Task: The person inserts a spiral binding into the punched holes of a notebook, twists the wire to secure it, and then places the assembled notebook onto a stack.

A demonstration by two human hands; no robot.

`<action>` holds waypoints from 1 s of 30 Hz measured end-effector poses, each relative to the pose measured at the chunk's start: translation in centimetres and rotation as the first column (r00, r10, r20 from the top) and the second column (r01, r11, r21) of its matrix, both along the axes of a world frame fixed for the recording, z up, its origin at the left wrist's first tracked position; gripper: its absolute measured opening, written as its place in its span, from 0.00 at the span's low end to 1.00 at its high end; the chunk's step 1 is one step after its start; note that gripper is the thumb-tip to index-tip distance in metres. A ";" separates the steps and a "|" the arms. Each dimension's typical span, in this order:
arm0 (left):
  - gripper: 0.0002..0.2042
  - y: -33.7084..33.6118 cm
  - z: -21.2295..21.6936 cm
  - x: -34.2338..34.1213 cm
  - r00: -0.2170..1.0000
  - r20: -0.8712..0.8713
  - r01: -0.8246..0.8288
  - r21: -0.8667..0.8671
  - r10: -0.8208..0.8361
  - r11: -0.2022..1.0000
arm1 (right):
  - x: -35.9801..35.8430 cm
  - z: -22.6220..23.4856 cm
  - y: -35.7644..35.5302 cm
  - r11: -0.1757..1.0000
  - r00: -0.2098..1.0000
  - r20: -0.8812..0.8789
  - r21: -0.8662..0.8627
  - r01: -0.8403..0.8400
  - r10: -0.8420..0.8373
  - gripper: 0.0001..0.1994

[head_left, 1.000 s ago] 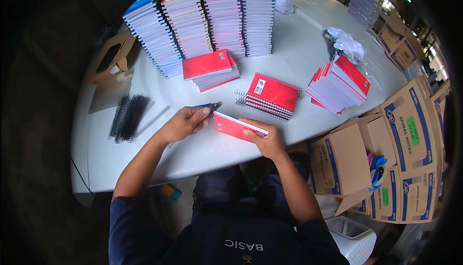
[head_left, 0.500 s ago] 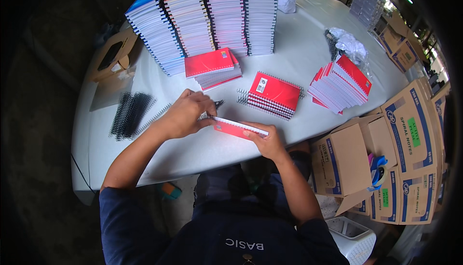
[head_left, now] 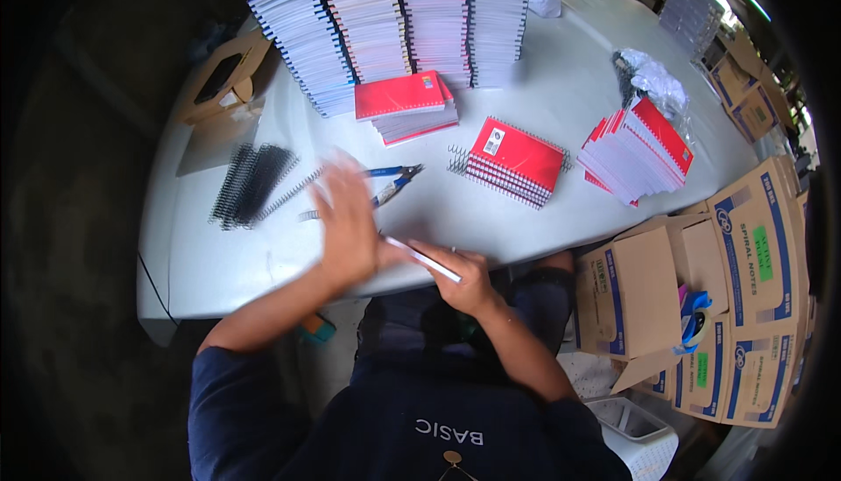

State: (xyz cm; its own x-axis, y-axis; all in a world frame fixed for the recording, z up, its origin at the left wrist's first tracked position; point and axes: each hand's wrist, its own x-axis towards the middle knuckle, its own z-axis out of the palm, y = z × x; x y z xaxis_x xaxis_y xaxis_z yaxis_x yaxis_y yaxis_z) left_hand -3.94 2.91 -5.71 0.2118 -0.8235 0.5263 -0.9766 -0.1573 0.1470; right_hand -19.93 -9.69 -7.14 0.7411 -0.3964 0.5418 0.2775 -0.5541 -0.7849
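My right hand grips a thin notebook near the table's front edge, its white page edge turned up and its cover mostly hidden. Beside the notebook's far end, my left hand is raised, blurred by motion, its fingers stretched out and nothing visible in them. Just beyond it lie pliers with blue handles, partly behind the left hand. To the left sits a pile of black spiral coils, with a loose coil alongside. Spiral-bound red notebooks are stacked ahead of my right hand.
Tall stacks of spiral notebooks stand at the back, with a short red pile before them. Fanned red notebooks lean at the right. An open carton and stacked boxes flank the table; a cardboard tray lies far left.
My left hand has come off the notebook's end and spread its fingers, uncovering more of the pliers. The notebook has tilted and moved nearer my body in the right hand. The view has shifted slightly.
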 end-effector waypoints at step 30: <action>0.56 1.2 -3.0 -5.2 0.894 0.182 0.420 -0.015 -0.410 0.907 | -0.3 -0.4 0.3 0.999 0.999 0.025 -0.027 -0.022 0.022 0.21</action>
